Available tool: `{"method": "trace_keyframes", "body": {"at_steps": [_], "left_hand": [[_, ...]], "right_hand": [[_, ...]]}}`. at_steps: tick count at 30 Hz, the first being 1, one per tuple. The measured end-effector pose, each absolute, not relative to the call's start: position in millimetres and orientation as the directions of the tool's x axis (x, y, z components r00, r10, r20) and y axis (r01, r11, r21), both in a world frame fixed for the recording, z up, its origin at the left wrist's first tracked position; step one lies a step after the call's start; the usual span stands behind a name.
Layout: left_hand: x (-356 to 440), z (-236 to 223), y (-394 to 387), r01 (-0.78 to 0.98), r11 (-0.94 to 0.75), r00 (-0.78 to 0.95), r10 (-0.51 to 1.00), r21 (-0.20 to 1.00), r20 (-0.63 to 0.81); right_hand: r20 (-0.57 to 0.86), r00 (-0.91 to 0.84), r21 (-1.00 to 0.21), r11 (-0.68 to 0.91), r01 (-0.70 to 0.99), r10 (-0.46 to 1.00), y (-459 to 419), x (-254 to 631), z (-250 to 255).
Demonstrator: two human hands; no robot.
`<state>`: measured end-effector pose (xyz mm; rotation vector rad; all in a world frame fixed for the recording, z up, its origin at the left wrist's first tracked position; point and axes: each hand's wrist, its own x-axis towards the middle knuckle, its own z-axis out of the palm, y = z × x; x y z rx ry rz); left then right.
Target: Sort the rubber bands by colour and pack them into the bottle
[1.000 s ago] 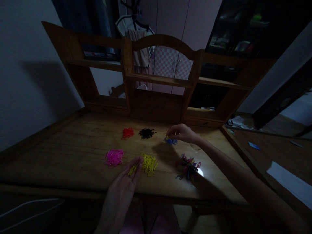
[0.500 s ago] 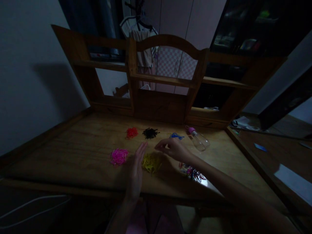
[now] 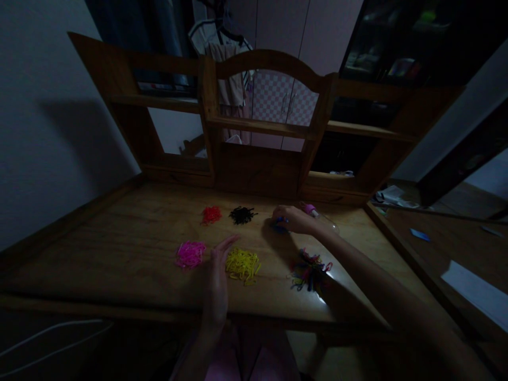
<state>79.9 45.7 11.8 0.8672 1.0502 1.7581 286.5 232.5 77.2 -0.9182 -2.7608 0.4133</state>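
Small looped pieces that look like paper clips lie in piles sorted by colour on the wooden desk [image 3: 130, 233]. My left hand [image 3: 217, 280] stands on edge, fingers stretched out, at the left side of the yellow clips [image 3: 243, 264]; nothing shows in it. Over at the blue clips [image 3: 279, 227], my right hand [image 3: 296, 219] has its fingertips pinched together, with blue between them. A mixed-colour heap [image 3: 311, 271] sits nearer me, below my right forearm. Pink clips [image 3: 190, 254] lie left of my left hand; red clips [image 3: 211, 215] and black clips [image 3: 242, 215] are farther back.
A clear bottle with a pink cap [image 3: 308, 208] lies behind my right wrist, partly covered. The desk's wooden shelf unit [image 3: 257, 169] rises along the back. To the right, a side surface holds a white paper sheet [image 3: 474, 291] and a small blue card [image 3: 419, 234].
My right hand went from the blue pile to the yellow pile, then back to the blue. My left hand let go of its yellow clips and turned on edge beside the yellow pile.
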Motion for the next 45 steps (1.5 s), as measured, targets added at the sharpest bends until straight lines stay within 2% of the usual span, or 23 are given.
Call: {"method": "trace_keyframes", "body": {"at_steps": [6,15,25,31,37,40,45], "left_hand": [[83,20,40,-0.309,-0.29,-0.39,0.907,0.906,0.157],[82,14,42,-0.326,-0.256,-0.382,0.916,0.91,0.121],[81,14,43,-0.351,-0.235,-0.375,0.922,0.906,0.093],[80,11,43,-0.332,-0.207,-0.363,0.928,0.92,0.078],[80,13,44,-0.332,-0.23,-0.374,0.922,0.915,0.096],[80,15,45,-0.345,-0.223,-0.378,0.922,0.912,0.083],[80,17,44,-0.347,-0.246,-0.428,0.9,0.905,0.081]], "right_hand": [[0.111,-0.769,-0.344,0.75,0.565,0.63,237,286,76],[0.196,-0.68,-0.381,0.694,0.611,0.707,246,294,81],[0.064,-0.678,-0.331,0.656,0.678,0.733,258,282,74],[-0.014,-0.678,-0.387,0.621,0.682,0.735,258,274,71],[0.038,-0.646,-0.474,0.583,0.66,0.762,272,287,84],[0.081,-0.61,-0.463,0.572,0.678,0.788,281,287,82],[0.032,-0.642,-0.41,0.596,0.691,0.766,288,272,72]]}}
